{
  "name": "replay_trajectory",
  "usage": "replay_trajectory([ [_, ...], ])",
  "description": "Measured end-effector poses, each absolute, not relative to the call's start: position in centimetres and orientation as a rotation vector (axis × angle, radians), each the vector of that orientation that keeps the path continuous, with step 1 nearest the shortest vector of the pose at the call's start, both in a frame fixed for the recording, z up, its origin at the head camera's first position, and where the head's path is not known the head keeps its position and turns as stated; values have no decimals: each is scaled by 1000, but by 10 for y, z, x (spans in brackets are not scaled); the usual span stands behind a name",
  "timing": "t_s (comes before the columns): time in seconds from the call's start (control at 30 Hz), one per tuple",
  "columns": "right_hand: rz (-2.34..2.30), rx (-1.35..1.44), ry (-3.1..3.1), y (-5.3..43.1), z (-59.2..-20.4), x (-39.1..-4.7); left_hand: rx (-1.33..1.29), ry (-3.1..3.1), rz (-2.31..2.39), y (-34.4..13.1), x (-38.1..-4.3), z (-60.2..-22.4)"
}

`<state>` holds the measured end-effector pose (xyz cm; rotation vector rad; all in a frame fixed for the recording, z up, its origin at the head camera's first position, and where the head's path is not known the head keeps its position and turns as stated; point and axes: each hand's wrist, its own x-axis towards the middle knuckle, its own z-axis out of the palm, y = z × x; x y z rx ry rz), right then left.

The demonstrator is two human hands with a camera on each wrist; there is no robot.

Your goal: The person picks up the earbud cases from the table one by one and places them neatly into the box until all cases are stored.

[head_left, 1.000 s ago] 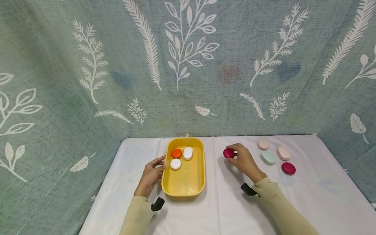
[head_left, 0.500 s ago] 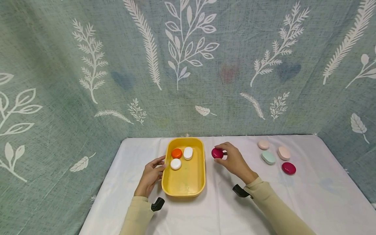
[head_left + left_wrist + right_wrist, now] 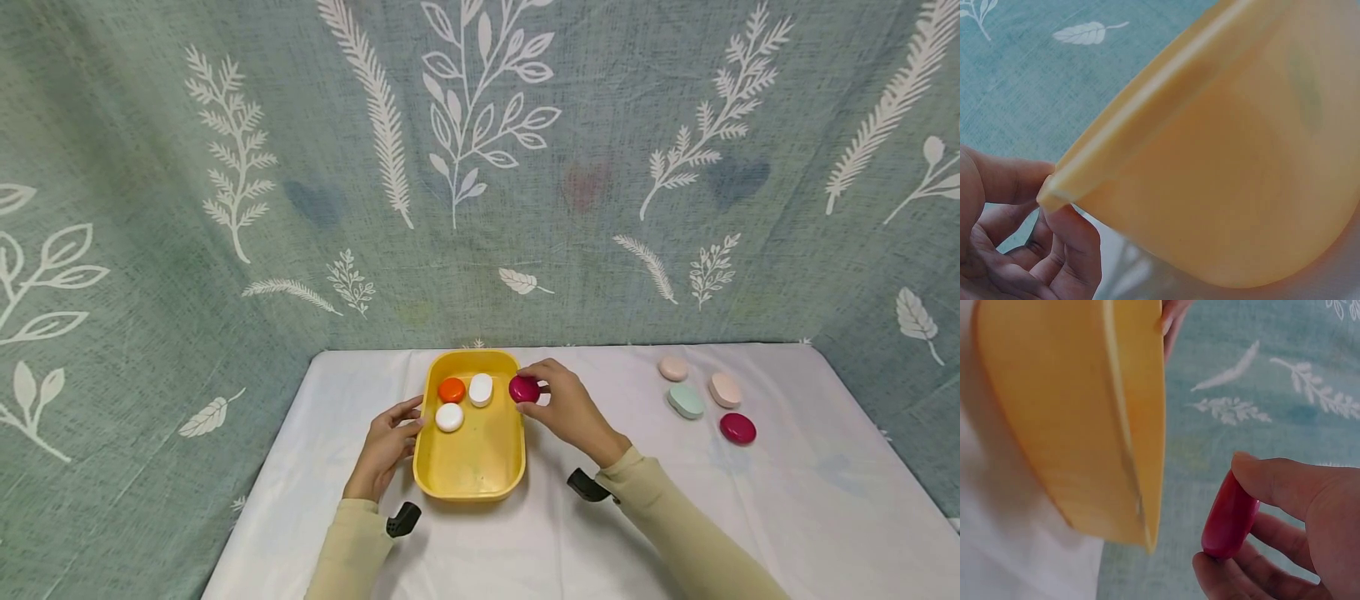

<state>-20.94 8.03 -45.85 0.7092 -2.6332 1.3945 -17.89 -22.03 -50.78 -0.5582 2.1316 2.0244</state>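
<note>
My right hand (image 3: 570,408) pinches a round dark-pink soap bar (image 3: 524,389) by its edges, at the right rim of a yellow tray (image 3: 468,467). In the right wrist view the same soap bar (image 3: 1230,515) is seen edge-on between thumb and fingers, apart from the tray wall (image 3: 1054,412). At the tray's left side, my left hand (image 3: 382,450) pinches the rim; the left wrist view shows thumb and a finger (image 3: 1075,228) on it. Inside the tray lie an orange soap (image 3: 452,390), an oval white soap (image 3: 481,389) and a round white soap (image 3: 449,417).
On the white-covered table (image 3: 600,550), at the right, lie a small round peach soap (image 3: 672,368), an oval peach soap (image 3: 725,389), a mint-green soap (image 3: 686,401) and another dark-pink soap (image 3: 738,428). A patterned green curtain (image 3: 450,283) hangs behind.
My right hand has carried the dark-pink soap bar leftward across the table to the tray's right rim. The left hand keeps its place on the tray.
</note>
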Motion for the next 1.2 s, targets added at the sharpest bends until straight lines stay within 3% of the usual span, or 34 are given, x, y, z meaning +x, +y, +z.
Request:
replay_trajectory([
  [1.2,1228,758,-2921,17,-459,-216,-545,2139,2031,-221,-180,-508],
])
